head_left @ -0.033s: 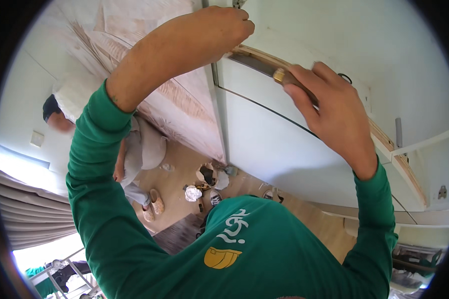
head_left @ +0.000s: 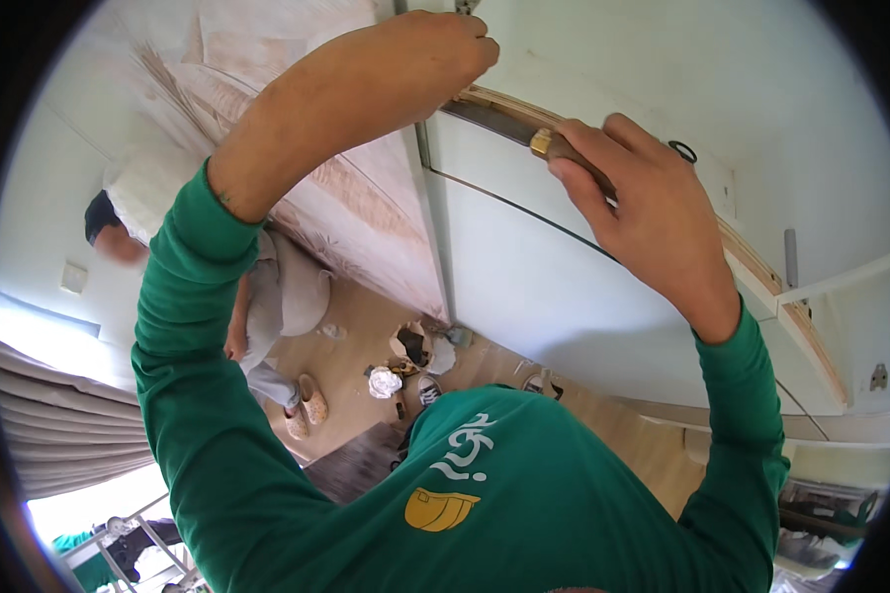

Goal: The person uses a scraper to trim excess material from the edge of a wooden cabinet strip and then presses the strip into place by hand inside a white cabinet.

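Observation:
My right hand [head_left: 653, 203] is closed round the brown handle of a file [head_left: 494, 121]. A brass collar joins the handle to its flat grey blade. The blade lies along the raw wooden edge [head_left: 509, 102] of a white cabinet panel [head_left: 534, 232]. My left hand [head_left: 445, 54] is bent over the blade's far end, its fingers curled downward. The hand itself hides its fingertips and whatever they grip. A metal hinge [head_left: 467, 6] shows just beyond it.
A pinkish, dusty covering [head_left: 366, 203] hangs left of the cabinet. On the floor lie an open bag [head_left: 412, 343] and a crumpled silvery bundle [head_left: 385, 382]. Another person in grey trousers [head_left: 267, 306] is at the left. A metal ladder [head_left: 109, 553] stands at lower left.
My right hand and the file have slid slightly left along the panel edge. My left hand has shifted a little left too.

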`<state>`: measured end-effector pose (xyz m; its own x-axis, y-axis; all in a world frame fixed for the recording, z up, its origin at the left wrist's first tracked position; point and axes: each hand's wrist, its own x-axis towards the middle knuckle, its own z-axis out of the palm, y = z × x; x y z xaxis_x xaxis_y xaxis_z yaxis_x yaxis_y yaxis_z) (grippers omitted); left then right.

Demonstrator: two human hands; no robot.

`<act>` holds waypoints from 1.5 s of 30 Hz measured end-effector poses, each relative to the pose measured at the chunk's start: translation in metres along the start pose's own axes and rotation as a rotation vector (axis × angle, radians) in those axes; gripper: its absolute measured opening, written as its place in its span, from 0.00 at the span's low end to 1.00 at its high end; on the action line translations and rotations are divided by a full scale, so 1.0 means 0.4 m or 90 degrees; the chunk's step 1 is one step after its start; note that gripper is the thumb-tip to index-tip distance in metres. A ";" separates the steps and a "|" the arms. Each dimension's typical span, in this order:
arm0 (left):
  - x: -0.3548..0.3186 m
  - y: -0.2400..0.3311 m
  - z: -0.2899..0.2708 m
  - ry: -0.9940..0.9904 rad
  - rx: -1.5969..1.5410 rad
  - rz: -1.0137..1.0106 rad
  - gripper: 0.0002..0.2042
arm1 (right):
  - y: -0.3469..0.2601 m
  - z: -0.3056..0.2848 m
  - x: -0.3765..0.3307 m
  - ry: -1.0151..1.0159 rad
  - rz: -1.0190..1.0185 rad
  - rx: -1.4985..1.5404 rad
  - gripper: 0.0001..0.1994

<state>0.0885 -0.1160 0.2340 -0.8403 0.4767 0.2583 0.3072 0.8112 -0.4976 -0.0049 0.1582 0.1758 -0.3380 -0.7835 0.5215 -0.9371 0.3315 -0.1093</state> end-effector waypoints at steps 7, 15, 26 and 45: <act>-0.002 -0.001 -0.004 -0.017 -0.070 -0.036 0.05 | -0.004 0.002 0.011 0.003 -0.020 -0.029 0.13; -0.002 0.000 -0.011 -0.033 -0.056 -0.028 0.04 | -0.003 0.008 0.001 -0.001 -0.005 -0.011 0.13; -0.026 -0.012 0.057 0.115 -0.036 0.003 0.02 | -0.034 -0.007 0.009 0.016 -0.022 -0.034 0.12; -0.032 -0.002 -0.038 0.036 0.011 0.018 0.04 | -0.047 -0.015 0.000 -0.001 0.018 -0.029 0.12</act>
<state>0.1060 -0.1175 0.2436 -0.8050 0.5178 0.2896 0.3224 0.7916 -0.5191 0.0133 0.1554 0.1829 -0.3638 -0.7743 0.5178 -0.9224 0.3768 -0.0847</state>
